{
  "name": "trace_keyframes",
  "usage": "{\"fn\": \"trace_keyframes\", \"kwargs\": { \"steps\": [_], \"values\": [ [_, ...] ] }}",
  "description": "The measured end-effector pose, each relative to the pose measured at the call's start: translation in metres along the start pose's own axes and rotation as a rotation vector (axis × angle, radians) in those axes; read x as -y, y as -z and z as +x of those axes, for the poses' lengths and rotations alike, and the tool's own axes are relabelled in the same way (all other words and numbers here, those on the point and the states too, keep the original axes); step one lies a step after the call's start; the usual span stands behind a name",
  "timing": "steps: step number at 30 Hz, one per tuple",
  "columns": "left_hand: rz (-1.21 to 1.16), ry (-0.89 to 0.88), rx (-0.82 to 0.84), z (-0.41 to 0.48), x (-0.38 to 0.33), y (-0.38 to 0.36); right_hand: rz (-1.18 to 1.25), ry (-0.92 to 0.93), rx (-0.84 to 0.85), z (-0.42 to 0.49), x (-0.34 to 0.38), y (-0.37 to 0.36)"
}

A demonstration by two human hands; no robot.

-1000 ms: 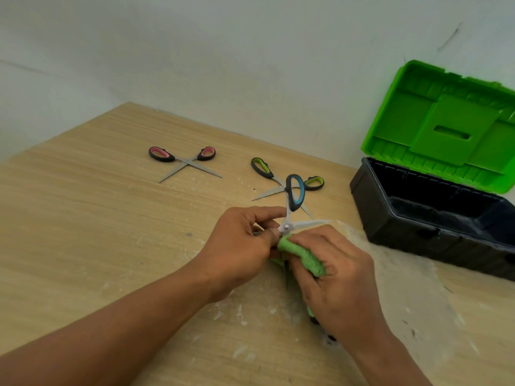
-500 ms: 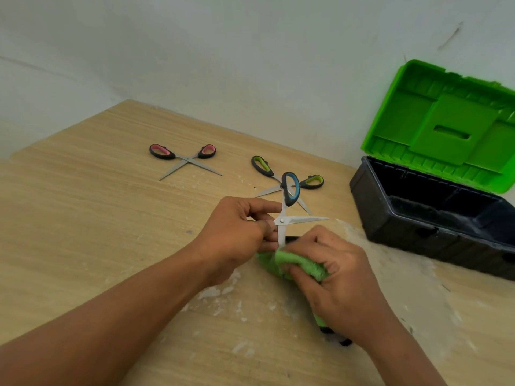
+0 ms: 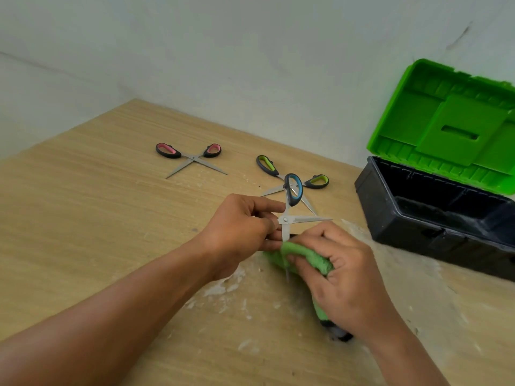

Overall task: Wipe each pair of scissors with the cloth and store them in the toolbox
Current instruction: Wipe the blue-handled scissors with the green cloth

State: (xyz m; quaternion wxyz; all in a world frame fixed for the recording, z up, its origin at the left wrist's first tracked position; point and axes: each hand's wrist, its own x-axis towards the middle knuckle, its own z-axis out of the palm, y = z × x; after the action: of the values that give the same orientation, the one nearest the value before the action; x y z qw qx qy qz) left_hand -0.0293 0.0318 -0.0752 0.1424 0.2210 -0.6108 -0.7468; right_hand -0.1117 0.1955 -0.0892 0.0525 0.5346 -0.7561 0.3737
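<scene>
My left hand [image 3: 245, 227] holds blue-handled scissors [image 3: 292, 190] spread open above the table, one handle loop pointing up, one blade pointing right. My right hand [image 3: 342, 277] pinches a green cloth [image 3: 306, 257] around the lower blade, whose tip shows below the cloth. Pink-handled scissors [image 3: 189, 156] lie open at the back left. Green-handled scissors [image 3: 289, 176] lie open behind the held pair. The black toolbox [image 3: 418, 218] stands at the right with its green lid [image 3: 451, 126] raised.
The wooden table [image 3: 83, 218] meets a pale wall at the back. White dusty smears cover the surface under and to the right of my hands. A small dark object [image 3: 341, 334] peeks out under my right wrist.
The cloth has slid down the lower blade, away from the pivot. The scissors have risen a little and tilted, so more bare blade shows.
</scene>
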Motion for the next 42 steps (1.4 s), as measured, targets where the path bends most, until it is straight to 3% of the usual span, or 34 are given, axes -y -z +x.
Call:
{"fn": "trace_keyframes", "kwargs": {
  "steps": [2, 6, 10, 14, 18, 22, 27, 31, 34, 39, 42],
  "values": [
    [-0.009, 0.003, 0.008, 0.0, 0.0, 0.0, 0.015, 0.002, -0.026, 0.001, 0.001, 0.0],
    [-0.032, 0.03, 0.009, 0.0, -0.002, 0.003, 0.098, -0.052, 0.177, -0.005, -0.003, 0.009],
    [-0.095, 0.046, 0.025, 0.001, -0.004, 0.003, 0.113, -0.054, -0.006, 0.0, -0.001, 0.005],
    [-0.146, 0.077, 0.05, 0.001, -0.006, 0.009, 0.282, -0.031, 0.159, -0.007, -0.003, 0.014],
    [-0.209, 0.105, 0.06, 0.002, -0.008, 0.01, 0.174, -0.035, -0.017, -0.002, -0.002, 0.008],
    [-0.204, 0.109, 0.083, 0.001, -0.008, 0.012, 0.308, -0.023, 0.162, -0.007, -0.004, 0.014],
    [-0.23, 0.098, 0.071, 0.001, -0.008, 0.01, 0.212, -0.037, -0.009, 0.0, -0.001, 0.007],
    [-0.194, 0.074, 0.096, -0.002, -0.008, 0.008, 0.314, -0.052, 0.13, -0.004, -0.004, 0.015],
    [-0.163, 0.043, 0.103, -0.003, -0.007, 0.004, 0.132, -0.044, -0.072, 0.0, -0.002, 0.009],
    [-0.088, -0.008, 0.096, -0.004, -0.005, 0.004, 0.123, 0.029, -0.019, -0.002, -0.002, 0.007],
    [-0.063, -0.018, 0.103, -0.004, -0.003, 0.001, -0.055, 0.036, -0.199, 0.002, 0.0, 0.0]
  ]
}}
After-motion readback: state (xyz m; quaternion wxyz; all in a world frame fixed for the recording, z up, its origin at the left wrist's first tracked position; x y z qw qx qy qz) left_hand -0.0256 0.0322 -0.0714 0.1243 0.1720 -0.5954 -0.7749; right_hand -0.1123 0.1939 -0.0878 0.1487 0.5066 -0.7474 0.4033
